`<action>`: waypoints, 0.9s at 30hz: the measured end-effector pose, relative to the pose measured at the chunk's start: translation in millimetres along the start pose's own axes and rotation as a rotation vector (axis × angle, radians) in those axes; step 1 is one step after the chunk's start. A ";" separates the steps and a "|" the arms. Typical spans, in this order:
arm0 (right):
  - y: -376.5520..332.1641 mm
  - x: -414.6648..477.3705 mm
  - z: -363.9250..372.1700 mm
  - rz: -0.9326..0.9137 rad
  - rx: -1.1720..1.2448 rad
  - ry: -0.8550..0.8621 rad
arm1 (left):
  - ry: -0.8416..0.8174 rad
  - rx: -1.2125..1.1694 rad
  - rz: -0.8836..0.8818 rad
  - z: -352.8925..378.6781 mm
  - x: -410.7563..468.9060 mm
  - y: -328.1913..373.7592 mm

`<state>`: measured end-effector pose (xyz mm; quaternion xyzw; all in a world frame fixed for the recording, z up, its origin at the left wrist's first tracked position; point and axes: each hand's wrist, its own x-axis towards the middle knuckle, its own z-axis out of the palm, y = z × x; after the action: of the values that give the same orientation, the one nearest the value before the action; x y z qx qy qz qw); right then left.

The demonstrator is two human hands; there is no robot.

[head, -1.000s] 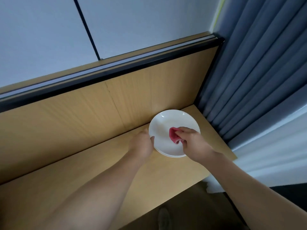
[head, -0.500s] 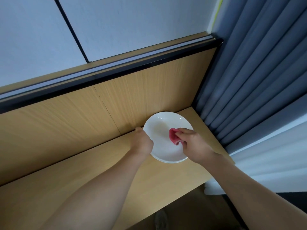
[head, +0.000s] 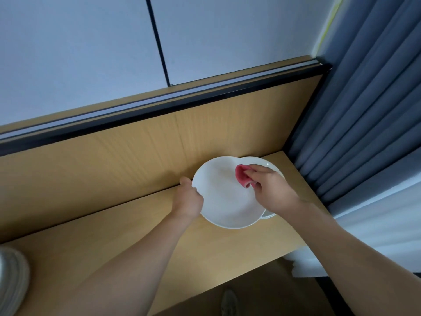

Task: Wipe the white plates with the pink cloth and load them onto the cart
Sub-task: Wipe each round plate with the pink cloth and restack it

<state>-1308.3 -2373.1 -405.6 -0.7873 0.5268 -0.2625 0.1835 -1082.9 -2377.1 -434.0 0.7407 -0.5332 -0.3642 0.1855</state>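
**Pink cloth pressed to a white plate held at the desk's far corner**

The white plate (head: 223, 201) is the reference for everything here. It is face up over the wooden desk (head: 114, 242), close to the desk's upright back panel (head: 136, 151).

The left hand (head: 188, 199) is at the plate's left edge. Its grip is closed on the rim, with the thumb on top and the fingers curled underneath.

The right hand (head: 271, 190) reaches in from the plate's right side. Its grip pinches the bunched pink cloth (head: 242, 179), which touches the plate's upper-right inner surface.

More white plates (head: 262, 160) lie under the held plate and to its right. They are mostly covered, so only slivers of rim show past its far edge and its near right edge. How many there are cannot be told.

The blue-grey curtain (head: 364, 110) hangs to the right of the plate, beyond the end of the desk. A blurred pale stack (head: 11, 281) sits on the desk far to the plate's left, at the edge of view. A shoe (head: 229, 302) shows on the floor below the plate, past the desk's near edge.
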 end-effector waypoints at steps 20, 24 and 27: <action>-167.8 11.5 154.0 -0.129 0.096 -0.271 | 0.207 -0.128 -0.334 -120.0 -84.2 -201.8; -177.1 8.3 180.4 -0.129 0.104 -0.333 | 0.221 -0.176 -0.357 -122.4 -85.1 -219.9; -179.5 10.3 195.9 -0.135 0.098 -0.376 | 0.210 -0.165 -0.361 -118.7 -84.3 -228.1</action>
<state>-1054.6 -2312.4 -457.5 -0.8461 0.4159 -0.1480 0.2987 -860.1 -2229.9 -477.4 0.8402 -0.3383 -0.3549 0.2317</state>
